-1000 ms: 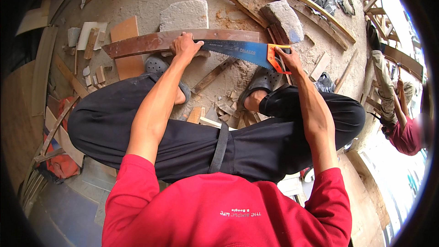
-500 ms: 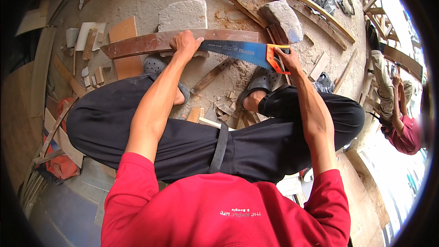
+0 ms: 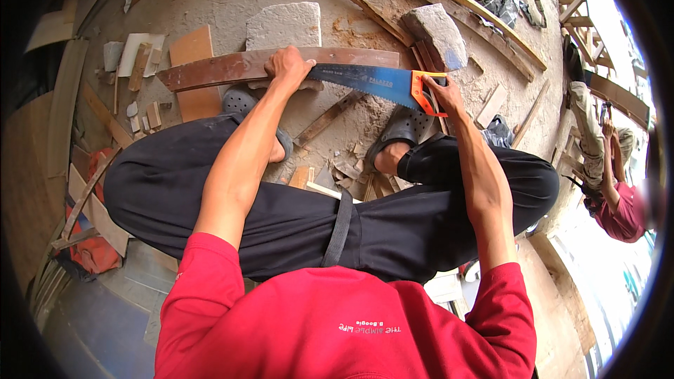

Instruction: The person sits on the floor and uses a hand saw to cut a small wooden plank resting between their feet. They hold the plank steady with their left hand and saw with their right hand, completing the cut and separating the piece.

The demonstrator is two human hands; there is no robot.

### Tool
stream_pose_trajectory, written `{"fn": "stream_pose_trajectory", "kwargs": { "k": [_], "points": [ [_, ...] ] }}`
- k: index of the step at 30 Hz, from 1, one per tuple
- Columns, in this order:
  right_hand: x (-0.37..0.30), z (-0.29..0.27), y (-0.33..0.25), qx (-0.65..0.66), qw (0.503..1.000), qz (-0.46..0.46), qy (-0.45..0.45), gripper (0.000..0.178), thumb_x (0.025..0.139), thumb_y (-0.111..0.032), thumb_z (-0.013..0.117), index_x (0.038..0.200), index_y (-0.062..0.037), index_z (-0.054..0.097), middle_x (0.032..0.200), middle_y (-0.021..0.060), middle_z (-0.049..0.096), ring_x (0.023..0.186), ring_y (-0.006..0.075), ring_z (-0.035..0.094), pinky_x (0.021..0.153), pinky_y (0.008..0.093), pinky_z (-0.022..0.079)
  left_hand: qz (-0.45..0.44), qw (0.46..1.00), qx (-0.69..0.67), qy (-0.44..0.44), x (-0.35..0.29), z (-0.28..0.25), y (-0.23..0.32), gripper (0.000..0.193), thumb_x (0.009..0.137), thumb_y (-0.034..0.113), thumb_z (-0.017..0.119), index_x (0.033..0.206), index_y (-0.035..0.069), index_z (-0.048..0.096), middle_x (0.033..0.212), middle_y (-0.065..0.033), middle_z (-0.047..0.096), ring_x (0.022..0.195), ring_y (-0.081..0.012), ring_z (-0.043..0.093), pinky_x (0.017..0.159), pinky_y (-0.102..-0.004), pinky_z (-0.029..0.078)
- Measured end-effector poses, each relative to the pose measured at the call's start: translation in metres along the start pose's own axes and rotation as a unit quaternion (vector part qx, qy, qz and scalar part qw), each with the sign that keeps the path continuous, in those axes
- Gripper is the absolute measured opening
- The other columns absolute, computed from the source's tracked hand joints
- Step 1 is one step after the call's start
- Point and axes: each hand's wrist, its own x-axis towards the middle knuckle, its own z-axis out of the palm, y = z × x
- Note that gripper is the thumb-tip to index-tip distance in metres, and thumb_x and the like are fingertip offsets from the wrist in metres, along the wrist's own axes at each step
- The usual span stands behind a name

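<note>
A reddish-brown wooden board (image 3: 210,72) lies crosswise in front of me, past my feet. My left hand (image 3: 288,65) is closed over its middle, the thumb at the tip of a hand saw (image 3: 382,84). The saw has a blue-and-black blade and an orange handle, and its toothed edge faces toward me. My right hand (image 3: 444,91) is wrapped round that handle. The blade lies along the board's near side, covering part of its right end. Whether the teeth touch the wood, I cannot tell.
A pale stone block (image 3: 284,26) stands behind the board, with another block (image 3: 437,34) to its right. Long timber strips (image 3: 484,10) cross the far ground. Wood offcuts (image 3: 144,63) lie at left. Far right, another person (image 3: 618,203) holds something dark.
</note>
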Motion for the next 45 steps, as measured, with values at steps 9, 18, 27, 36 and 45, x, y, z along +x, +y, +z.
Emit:
{"fn": "stream_pose_trajectory", "kwargs": {
  "k": [9, 18, 27, 36, 45],
  "points": [
    [-0.005, -0.002, -0.012, -0.037, 0.999, -0.018, 0.012, 0.067, 0.078, -0.055, 0.075, 0.114, 0.0006, 0.064, 0.099, 0.0160, 0.071, 0.090, 0.0237, 0.067, 0.082, 0.0346, 0.050, -0.012, 1.000, -0.002, 0.000, -0.001, -0.003, 0.000, 0.052, 0.071, 0.046, 0.080, 0.094, 0.000, 0.072, 0.098, -0.0235, 0.070, 0.096, -0.0382, 0.067, 0.081, -0.0467, 0.051],
    [-0.001, -0.002, -0.013, -0.009, 1.000, -0.005, -0.012, 0.074, 0.071, -0.062, 0.076, 0.115, -0.0030, 0.065, 0.107, 0.0201, 0.069, 0.102, 0.0323, 0.066, 0.088, 0.0390, 0.050, -0.002, 1.000, -0.004, 0.002, 0.000, -0.003, -0.004, 0.050, 0.071, 0.044, 0.081, 0.092, 0.000, 0.072, 0.096, -0.0242, 0.070, 0.095, -0.0390, 0.067, 0.081, -0.0459, 0.051],
    [0.000, 0.003, -0.008, -0.058, 0.997, -0.042, 0.032, 0.062, 0.079, -0.053, 0.075, 0.110, 0.0000, 0.065, 0.097, 0.0155, 0.071, 0.089, 0.0220, 0.068, 0.079, 0.0342, 0.051, 0.003, 1.000, -0.019, 0.009, -0.006, -0.007, -0.002, 0.048, 0.072, 0.042, 0.081, 0.091, -0.001, 0.072, 0.094, -0.0251, 0.069, 0.094, -0.0400, 0.067, 0.082, -0.0467, 0.051],
    [-0.019, 0.005, -0.029, -0.037, 0.998, -0.036, 0.029, 0.064, 0.076, -0.056, 0.074, 0.108, -0.0007, 0.066, 0.100, 0.0193, 0.070, 0.094, 0.0296, 0.067, 0.082, 0.0380, 0.051, -0.020, 0.999, -0.025, 0.023, -0.018, -0.018, -0.008, 0.047, 0.073, 0.043, 0.080, 0.090, 0.000, 0.072, 0.094, -0.0243, 0.070, 0.094, -0.0407, 0.067, 0.081, -0.0486, 0.051],
    [-0.059, 0.006, -0.067, -0.102, 0.991, -0.030, 0.084, 0.062, 0.078, -0.054, 0.074, 0.105, 0.0013, 0.065, 0.100, 0.0242, 0.069, 0.097, 0.0374, 0.066, 0.083, 0.0428, 0.051, 0.017, 0.996, -0.028, 0.080, -0.048, -0.041, -0.033, 0.045, 0.076, 0.044, 0.076, 0.089, 0.001, 0.073, 0.097, -0.0226, 0.070, 0.094, -0.0396, 0.067, 0.080, -0.0485, 0.052]
  ]
}}
